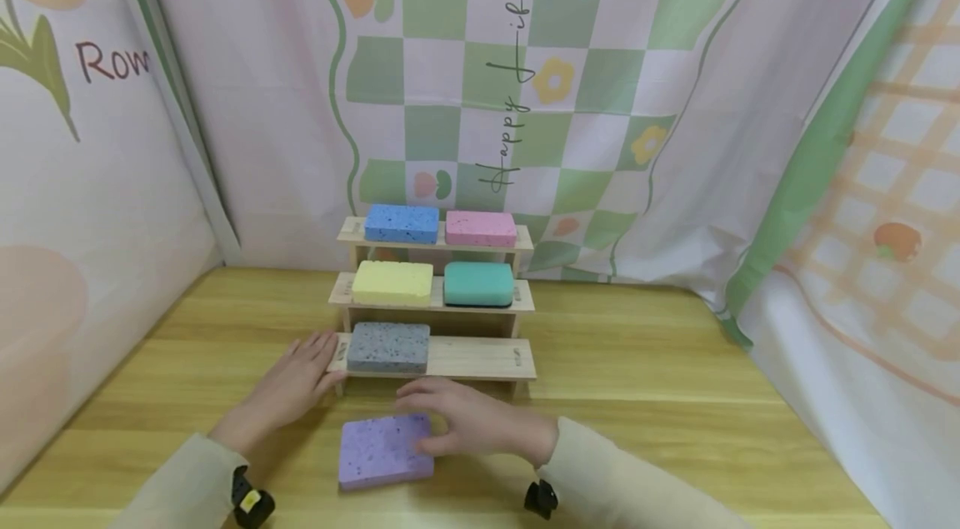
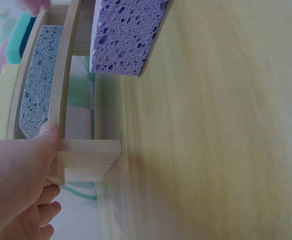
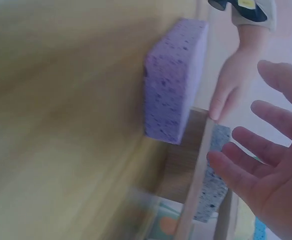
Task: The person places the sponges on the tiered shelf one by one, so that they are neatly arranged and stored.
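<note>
A purple sponge (image 1: 384, 452) lies flat on the table in front of a three-step wooden rack (image 1: 480, 356). Over the sponge's right side hovers my right hand (image 1: 476, 421); the right wrist view shows its fingers spread apart with nothing between them. My left hand (image 1: 292, 379) holds the left end of the rack's lowest step, thumb on top and fingers curled below in the left wrist view. Beside that thumb, a grey sponge (image 2: 40, 80) sits on the lowest step's left half.
The middle step bears a yellow sponge (image 1: 393, 284) and a teal sponge (image 1: 478, 284). On the top step are a blue sponge (image 1: 402, 224) and a pink sponge (image 1: 480, 228). Printed curtains (image 1: 277, 96) enclose the wooden table (image 1: 637, 412) at the back and sides.
</note>
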{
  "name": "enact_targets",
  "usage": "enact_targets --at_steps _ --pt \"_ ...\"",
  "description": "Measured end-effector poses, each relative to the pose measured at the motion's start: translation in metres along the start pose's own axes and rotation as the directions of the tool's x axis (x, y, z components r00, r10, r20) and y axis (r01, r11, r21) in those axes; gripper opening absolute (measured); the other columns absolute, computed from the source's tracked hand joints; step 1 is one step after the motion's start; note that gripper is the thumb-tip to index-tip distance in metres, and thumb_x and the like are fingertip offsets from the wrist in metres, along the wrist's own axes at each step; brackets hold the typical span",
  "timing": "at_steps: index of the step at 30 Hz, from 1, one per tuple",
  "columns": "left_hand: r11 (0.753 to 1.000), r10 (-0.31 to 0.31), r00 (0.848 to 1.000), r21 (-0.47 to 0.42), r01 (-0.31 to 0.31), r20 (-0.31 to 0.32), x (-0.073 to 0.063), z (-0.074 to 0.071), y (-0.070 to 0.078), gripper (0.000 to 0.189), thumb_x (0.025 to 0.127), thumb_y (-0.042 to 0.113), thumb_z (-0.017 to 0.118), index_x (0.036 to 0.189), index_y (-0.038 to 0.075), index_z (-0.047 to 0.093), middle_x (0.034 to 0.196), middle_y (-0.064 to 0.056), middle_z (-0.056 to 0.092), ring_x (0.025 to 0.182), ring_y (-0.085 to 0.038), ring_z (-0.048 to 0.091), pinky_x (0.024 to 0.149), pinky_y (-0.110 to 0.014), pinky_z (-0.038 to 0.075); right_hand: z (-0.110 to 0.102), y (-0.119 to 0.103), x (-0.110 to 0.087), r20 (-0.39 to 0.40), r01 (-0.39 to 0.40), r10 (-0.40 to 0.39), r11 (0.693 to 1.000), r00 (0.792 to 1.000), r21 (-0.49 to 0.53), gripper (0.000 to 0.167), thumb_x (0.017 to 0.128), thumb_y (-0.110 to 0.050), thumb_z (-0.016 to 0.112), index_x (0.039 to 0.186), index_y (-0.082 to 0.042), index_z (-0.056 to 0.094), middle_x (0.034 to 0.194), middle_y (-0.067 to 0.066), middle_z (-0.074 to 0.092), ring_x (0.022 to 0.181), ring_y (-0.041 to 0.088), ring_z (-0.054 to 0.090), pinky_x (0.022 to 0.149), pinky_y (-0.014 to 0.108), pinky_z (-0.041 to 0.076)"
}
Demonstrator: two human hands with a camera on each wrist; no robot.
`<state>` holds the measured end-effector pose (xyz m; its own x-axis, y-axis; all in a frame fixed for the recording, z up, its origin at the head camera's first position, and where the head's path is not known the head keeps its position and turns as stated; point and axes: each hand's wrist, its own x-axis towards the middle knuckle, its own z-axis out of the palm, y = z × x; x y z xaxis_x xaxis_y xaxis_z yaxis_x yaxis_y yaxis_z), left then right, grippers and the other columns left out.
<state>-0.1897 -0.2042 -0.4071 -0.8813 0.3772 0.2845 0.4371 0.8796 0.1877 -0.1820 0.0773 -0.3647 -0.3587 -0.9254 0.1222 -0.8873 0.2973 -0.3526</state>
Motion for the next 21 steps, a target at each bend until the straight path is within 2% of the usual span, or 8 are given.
enact_targets --at_steps 9,17,21 --pt "1.000 -0.004 1.000 -0.009 0.004 0.010 0.000 -0.001 0.000 0.059 0.096 0.030 0.049 0.133 -0.015 0.036 0.137 -0.030 0.034 0.126 -0.046 0.030 0.103 -0.057 0.021 0.014 0.001 -0.003 0.088 -0.062 0.060 0.998 0.994 0.023 0.059 0.085 -0.038 0.063 0.136 -0.013 0.046 0.137 0.011 0.041 0.124 0.019 0.040 0.098 0.029 0.036" --pt "1.000 0.006 1.000 -0.008 -0.006 0.012 0.000 -0.001 0.000 0.059 0.096 0.030 0.048 0.132 -0.015 0.036 0.136 -0.031 0.035 0.125 -0.046 0.030 0.102 -0.057 0.021 0.021 0.003 -0.003 0.149 -0.112 0.100 0.991 0.984 0.074 0.063 0.082 -0.038 0.068 0.135 -0.014 0.046 0.141 0.015 0.036 0.127 0.023 0.035 0.099 0.031 0.036" --pt "1.000 0.007 1.000 -0.011 -0.007 0.010 0.000 -0.001 -0.001 0.059 0.096 0.030 0.048 0.132 -0.015 0.036 0.137 -0.031 0.034 0.126 -0.046 0.030 0.103 -0.057 0.021 0.023 0.002 -0.003 0.154 -0.122 0.110 0.990 0.982 0.067 0.061 0.082 -0.036 0.068 0.135 -0.015 0.047 0.141 0.015 0.035 0.128 0.024 0.034 0.099 0.032 0.036"
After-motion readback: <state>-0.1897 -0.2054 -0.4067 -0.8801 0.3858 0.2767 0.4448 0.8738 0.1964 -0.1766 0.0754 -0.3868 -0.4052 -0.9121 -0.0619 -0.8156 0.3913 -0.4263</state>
